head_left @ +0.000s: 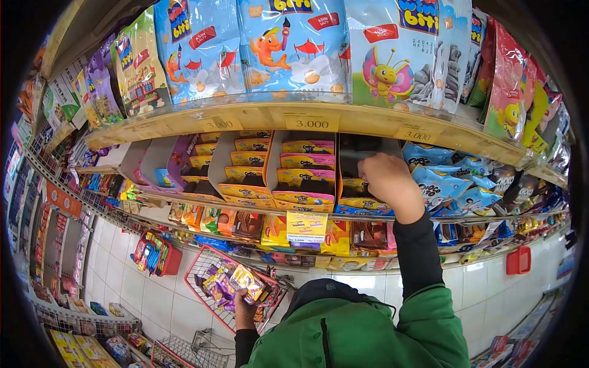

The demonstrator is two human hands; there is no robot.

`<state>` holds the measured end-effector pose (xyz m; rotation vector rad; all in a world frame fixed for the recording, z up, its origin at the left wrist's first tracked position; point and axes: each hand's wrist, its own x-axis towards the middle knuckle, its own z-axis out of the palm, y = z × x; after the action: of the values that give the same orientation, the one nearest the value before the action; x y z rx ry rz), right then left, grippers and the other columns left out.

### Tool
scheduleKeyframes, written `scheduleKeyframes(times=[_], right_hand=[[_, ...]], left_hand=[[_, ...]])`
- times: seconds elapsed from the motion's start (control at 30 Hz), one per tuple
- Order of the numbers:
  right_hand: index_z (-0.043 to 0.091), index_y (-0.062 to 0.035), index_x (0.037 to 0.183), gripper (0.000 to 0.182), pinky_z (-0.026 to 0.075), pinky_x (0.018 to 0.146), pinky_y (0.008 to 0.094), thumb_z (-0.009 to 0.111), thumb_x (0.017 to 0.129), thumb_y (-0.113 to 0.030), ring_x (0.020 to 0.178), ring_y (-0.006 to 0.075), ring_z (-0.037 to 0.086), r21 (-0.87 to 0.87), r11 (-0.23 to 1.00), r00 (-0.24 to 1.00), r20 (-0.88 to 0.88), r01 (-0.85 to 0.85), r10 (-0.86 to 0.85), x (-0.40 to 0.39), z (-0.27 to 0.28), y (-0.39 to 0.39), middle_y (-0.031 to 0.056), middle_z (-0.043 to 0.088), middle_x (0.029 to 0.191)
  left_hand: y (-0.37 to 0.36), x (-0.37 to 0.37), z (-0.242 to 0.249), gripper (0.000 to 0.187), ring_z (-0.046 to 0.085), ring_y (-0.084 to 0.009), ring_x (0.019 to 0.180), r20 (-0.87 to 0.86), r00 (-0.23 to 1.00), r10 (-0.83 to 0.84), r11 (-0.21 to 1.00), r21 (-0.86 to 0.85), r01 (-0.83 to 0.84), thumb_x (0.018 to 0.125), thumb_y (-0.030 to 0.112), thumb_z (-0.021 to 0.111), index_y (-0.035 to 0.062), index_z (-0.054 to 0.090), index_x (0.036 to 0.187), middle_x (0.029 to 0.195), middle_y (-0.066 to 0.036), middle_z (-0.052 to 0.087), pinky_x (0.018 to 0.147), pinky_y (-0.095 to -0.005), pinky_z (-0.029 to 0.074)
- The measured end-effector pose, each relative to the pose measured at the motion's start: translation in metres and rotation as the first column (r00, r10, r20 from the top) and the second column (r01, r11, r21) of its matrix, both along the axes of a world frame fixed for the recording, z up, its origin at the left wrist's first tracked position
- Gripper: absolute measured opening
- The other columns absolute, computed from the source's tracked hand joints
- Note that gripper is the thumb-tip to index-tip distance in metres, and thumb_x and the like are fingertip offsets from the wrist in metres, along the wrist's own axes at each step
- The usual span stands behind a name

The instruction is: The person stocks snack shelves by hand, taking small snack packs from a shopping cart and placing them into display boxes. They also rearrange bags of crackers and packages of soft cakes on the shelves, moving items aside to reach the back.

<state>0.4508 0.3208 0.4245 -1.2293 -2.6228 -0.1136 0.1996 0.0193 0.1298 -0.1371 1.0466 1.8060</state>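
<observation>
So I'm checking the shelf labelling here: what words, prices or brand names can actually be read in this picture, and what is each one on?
"3.000" on the left price tag on the upper shelf edge.
"3.000" on the middle price tag.
"3.000" on the right price tag.
"ASIN SALTY" on the red patch of a blue snack bag.
Print on the display boxes beside the right hand, on the yellow hanging tag and on the packets in the left hand: too blurred.

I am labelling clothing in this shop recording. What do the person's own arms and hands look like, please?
Both hands, the right hand and the left hand, are bare: no gloves. Each forearm wears a tight black sleeve, coming out of a loose bright green jacket with a dark collar.
</observation>
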Motion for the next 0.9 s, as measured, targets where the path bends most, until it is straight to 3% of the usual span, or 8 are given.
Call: scheduleKeyframes(times=[0.23,0.3,0.5,0.6,0.73,0.9], right_hand=[[0.056,-0.0029,0.072,0.014,0.045,0.059,0.0392,0.052,0.06,0.001,0.07,0.0319,0.057,0.098,0.994,0.999,0.007,-0.051,0.051,0.001,-0.002,0.0,0.0158,0.057,0.071],[0.056,-0.0028,0.073,0.014,0.045,0.059,0.0396,0.052,0.06,0.001,0.07,0.0315,0.057,0.037,0.998,0.998,0.029,-0.058,0.056,0.006,0.001,-0.001,0.0158,0.057,0.073],[0.054,-0.0026,0.077,0.017,0.045,0.059,0.0406,0.052,0.06,0.002,0.069,0.0317,0.057,0.017,0.99,0.989,0.059,-0.14,0.139,0.007,0.012,-0.001,0.016,0.057,0.073],[0.054,-0.0017,0.076,0.017,0.045,0.058,0.0402,0.051,0.06,0.002,0.069,0.0318,0.057,0.028,0.978,0.975,0.086,-0.209,0.206,0.004,0.017,-0.001,0.0168,0.057,0.071],[0.054,0.0004,0.073,0.013,0.046,0.058,0.0386,0.05,0.061,0.003,0.069,0.0327,0.057,0.039,0.98,0.978,0.081,-0.197,0.194,0.004,0.013,0.004,0.0199,0.056,0.074],[0.054,0.0017,0.081,0.019,0.047,0.06,0.0377,0.049,0.063,0.002,0.07,0.0341,0.057,0.043,0.976,0.972,0.113,-0.212,0.206,0.003,-0.003,0.017,0.0238,0.054,0.083]], left_hand=[[-0.004,0.009,0.001,0.038,0.058,-0.0177,0.071,0.023,1.0,0.018,1.0,-0.017,-0.017,0.065,0.022,0.054,0.0043,0.048,0.099,0.087,-0.005,0.058,0.046,-0.0255,0.041],[-0.013,0.009,-0.008,0.039,0.058,-0.0187,0.074,0.018,1.0,-0.016,1.0,0.019,0.016,0.065,0.021,0.054,0.0045,0.048,0.1,0.088,-0.005,0.057,0.049,-0.0268,0.042],[-0.016,0.018,-0.014,0.046,0.056,-0.0245,0.088,0.042,0.999,0.006,1.0,0.025,-0.007,0.066,0.019,0.053,0.0017,0.045,0.108,0.097,-0.009,0.056,0.076,-0.0391,0.045],[-0.015,0.023,-0.014,0.046,0.055,-0.0258,0.09,0.056,0.998,0.027,0.996,0.088,-0.032,0.067,0.019,0.053,0.0014,0.044,0.109,0.099,-0.009,0.055,0.08,-0.0418,0.044],[-0.015,0.033,-0.012,0.045,0.058,-0.0257,0.081,0.058,0.99,0.13,0.991,0.001,-0.131,0.064,0.024,0.054,0.0016,0.048,0.103,0.091,-0.009,0.059,0.065,-0.0354,0.047],[-0.021,0.04,-0.015,0.037,0.057,-0.0162,0.062,0.002,0.996,0.09,0.995,-0.041,-0.09,0.065,0.025,0.056,0.0067,0.049,0.096,0.079,-0.002,0.058,0.041,-0.0261,0.04]])
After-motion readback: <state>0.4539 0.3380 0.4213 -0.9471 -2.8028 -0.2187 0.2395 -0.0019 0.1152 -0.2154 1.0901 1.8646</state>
